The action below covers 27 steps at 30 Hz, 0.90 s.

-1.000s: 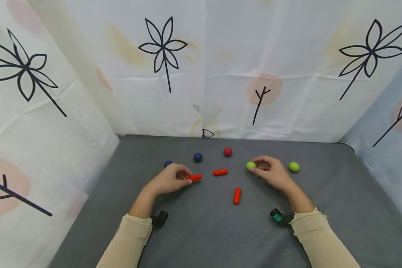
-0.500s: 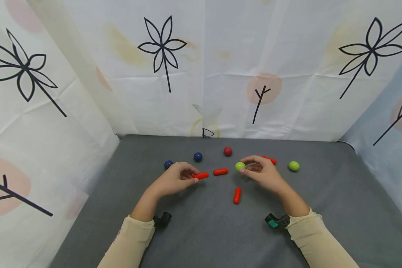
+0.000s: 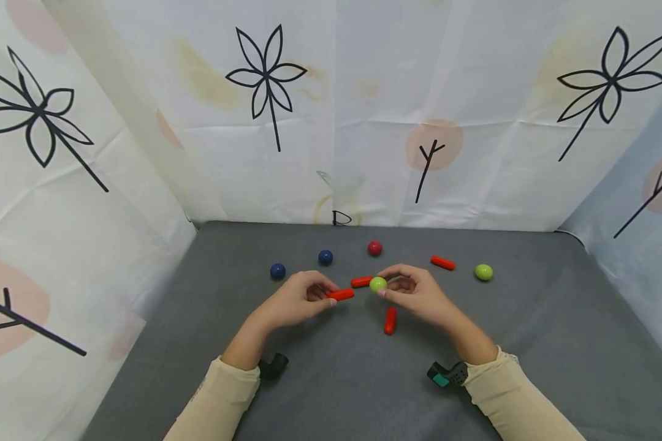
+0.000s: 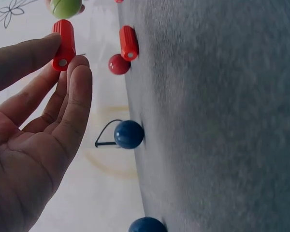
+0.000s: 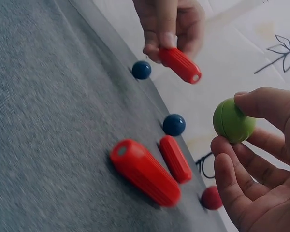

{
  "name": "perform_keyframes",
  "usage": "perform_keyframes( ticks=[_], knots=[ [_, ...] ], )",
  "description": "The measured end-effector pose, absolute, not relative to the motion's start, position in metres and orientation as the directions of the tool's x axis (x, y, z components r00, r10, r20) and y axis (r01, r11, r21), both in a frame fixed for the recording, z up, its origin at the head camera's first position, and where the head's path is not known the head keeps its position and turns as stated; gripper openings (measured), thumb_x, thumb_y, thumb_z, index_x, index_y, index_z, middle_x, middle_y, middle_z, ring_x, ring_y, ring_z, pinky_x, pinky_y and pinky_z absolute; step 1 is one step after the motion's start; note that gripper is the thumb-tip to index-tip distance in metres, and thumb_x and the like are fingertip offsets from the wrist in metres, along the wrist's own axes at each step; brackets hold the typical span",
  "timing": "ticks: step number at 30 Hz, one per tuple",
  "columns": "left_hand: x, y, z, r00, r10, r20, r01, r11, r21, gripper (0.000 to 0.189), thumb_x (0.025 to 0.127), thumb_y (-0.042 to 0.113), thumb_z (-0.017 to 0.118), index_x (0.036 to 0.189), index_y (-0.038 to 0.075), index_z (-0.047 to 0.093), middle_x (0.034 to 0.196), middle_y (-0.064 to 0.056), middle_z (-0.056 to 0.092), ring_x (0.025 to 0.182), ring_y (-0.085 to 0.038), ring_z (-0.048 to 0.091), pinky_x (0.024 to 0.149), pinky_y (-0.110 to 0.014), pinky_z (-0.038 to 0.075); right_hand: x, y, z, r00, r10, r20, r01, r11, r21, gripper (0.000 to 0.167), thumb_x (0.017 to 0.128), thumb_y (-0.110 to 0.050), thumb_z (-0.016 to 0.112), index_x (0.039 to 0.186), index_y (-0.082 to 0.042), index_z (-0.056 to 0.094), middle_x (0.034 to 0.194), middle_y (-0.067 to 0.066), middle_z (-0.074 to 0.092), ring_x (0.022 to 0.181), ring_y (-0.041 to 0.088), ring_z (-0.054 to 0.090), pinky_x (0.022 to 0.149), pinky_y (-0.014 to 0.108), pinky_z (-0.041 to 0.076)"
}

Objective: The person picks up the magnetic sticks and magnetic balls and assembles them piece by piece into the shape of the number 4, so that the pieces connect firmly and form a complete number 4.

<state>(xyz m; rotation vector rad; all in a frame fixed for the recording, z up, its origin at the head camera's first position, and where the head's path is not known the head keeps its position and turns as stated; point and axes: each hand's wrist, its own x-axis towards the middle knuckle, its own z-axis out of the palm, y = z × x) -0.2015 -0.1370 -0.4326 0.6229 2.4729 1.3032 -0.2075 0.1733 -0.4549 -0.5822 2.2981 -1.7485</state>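
My left hand (image 3: 296,300) pinches a short red rod (image 3: 341,294) between thumb and fingers. In the left wrist view this rod (image 4: 64,46) is grooved, with a pale round spot on its end. Facing it, my right hand (image 3: 422,296) holds a light green ball (image 3: 377,284) at the fingertips; a seam runs round the ball (image 5: 234,121) in the right wrist view. A small gap separates the rod's end from the ball. Both are held above the grey table. Behind them lies a second red rod (image 3: 361,282), its right end overlapped by the ball in the head view.
Another red rod (image 3: 390,321) lies in front of the hands, and one more rod (image 3: 443,263) at the back right beside a green ball (image 3: 483,272). Two blue balls (image 3: 278,271) and a red ball (image 3: 374,248) sit along the back. Patterned cloth (image 3: 375,177) surrounds the grey table (image 3: 353,392).
My right hand has carried the green ball left, uncovering the rod at the back right. My left hand has moved right with its rod, revealing the left blue ball; the gap has narrowed.
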Motion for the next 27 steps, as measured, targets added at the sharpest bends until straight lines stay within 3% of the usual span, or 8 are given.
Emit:
perform_keyframes(
  ticks=[5,27],
  knots=[
    [-0.199,-0.132,-0.434,-0.858,0.512,-0.026,0.258,0.474,0.842,0.017,0.099,0.016,0.078,0.115,0.013,0.076,0.107,-0.003,0.073,0.090,-0.013,0.072,0.084,-0.029,0.063,-0.205,0.166,-0.455,-0.887,-0.454,0.081,-0.200,0.221,-0.955,0.032,0.098,-0.013,0.079,0.128,-0.008,0.070,0.121,0.018,0.073,0.101,0.031,0.075,0.083,0.035,0.064],
    [-0.195,-0.128,-0.431,-0.849,0.528,-0.032,0.254,0.461,0.850,0.016,0.100,0.015,0.076,0.115,0.013,0.077,0.109,-0.004,0.070,0.090,-0.015,0.070,0.082,-0.028,0.061,-0.201,0.161,-0.454,-0.865,-0.495,0.085,-0.191,0.169,-0.967,0.033,0.098,-0.009,0.077,0.130,-0.003,0.068,0.125,0.022,0.069,0.098,0.021,0.074,0.084,0.039,0.065]
  ],
)
